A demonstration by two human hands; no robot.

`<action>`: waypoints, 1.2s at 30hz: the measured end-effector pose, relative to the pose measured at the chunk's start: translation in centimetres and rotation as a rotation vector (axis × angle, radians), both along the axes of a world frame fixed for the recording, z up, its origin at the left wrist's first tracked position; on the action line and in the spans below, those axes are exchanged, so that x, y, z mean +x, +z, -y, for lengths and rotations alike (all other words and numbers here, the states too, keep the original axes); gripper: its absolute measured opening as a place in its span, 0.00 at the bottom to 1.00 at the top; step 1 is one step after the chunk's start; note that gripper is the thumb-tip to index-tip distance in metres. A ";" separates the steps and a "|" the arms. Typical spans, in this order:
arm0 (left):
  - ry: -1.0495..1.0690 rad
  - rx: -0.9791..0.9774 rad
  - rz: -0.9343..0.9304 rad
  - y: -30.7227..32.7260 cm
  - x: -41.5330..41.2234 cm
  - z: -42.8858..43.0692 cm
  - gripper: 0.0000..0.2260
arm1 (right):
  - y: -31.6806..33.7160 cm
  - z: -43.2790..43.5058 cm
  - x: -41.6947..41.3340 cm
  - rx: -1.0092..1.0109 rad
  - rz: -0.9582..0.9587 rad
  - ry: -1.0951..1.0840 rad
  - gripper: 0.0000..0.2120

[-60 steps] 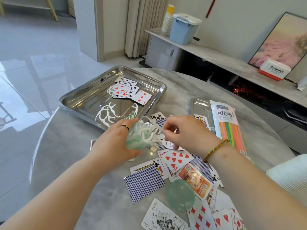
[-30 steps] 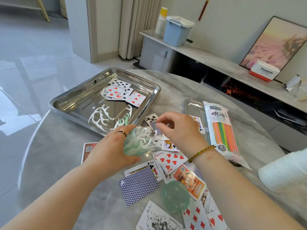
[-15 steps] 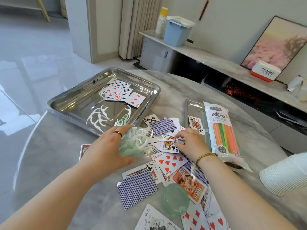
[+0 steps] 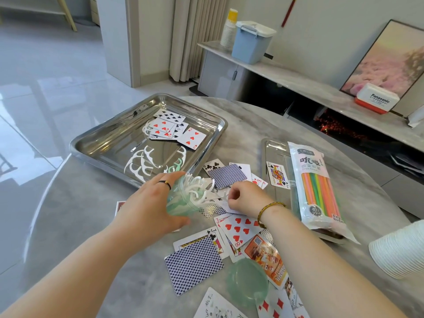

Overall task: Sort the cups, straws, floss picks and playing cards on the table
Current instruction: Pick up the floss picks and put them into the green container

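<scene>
Where farthest left on the grey table (image 4: 68, 226), a large steel tray (image 4: 91, 145), with face-up tray cards (image 4: 169, 129) fanned at its far side and loose floss picks (image 4: 142, 166), mostly white, at its near side. Just before the tray's near rim, the left hand (image 4: 149, 210), black ring (image 4: 165, 182) on one finger, fingers wrapped round a pale green cup (image 4: 179, 207). Cup tipped rightward, crammed with a bundle of floss picks (image 4: 196, 191) sticking out of its mouth. Next, the right hand (image 4: 245, 196), beaded bracelet (image 4: 268, 210) at the wrist, fingers curled down onto the scattered playing cards (image 4: 241, 228), fingertips seemingly pinching a single floss pick (image 4: 226, 196), though too small to be sure. Cards in a loose heap beneath and in front of both hands, some face up, some showing blue backs. A round pale green piece (image 4: 246, 278) lying on those nearest. Further right, a small steel tray (image 4: 270, 145) carrying a jack of spades (image 4: 277, 177) and a packet of coloured straws (image 4: 316, 191) lengthwise. At the far right edge, a stack of white paper cups (image 4: 397, 251) on its side.
</scene>
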State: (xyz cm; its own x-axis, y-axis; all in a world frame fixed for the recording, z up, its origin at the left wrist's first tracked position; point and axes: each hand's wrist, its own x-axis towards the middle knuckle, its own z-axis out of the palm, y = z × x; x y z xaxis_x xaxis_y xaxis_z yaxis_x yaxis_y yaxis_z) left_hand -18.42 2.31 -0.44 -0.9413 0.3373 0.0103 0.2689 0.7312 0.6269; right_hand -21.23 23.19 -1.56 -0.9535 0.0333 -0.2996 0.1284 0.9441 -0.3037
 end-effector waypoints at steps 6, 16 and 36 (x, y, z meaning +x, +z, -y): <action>-0.006 -0.007 0.007 0.1 0.1 -0.1 0.37 | 1.9 0.7 2.3 -0.949 -0.094 -0.322 0.20; -0.002 0.044 0.030 0.1 0.3 -0.4 0.37 | 5.9 4.6 4.3 -1.074 -0.265 -0.235 0.11; 0.044 0.070 0.036 0.0 -0.3 0.0 0.38 | 2.3 -0.5 1.4 -0.183 -0.362 -0.205 0.09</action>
State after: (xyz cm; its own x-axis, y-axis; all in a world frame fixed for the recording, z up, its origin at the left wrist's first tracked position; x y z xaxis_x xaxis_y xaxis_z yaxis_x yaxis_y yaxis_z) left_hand -18.67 2.32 -0.42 -0.9554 0.2953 -0.0012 0.2141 0.6955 0.6858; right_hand -19.87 23.69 0.71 -0.9772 0.2097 0.0332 0.1618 0.8368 -0.5231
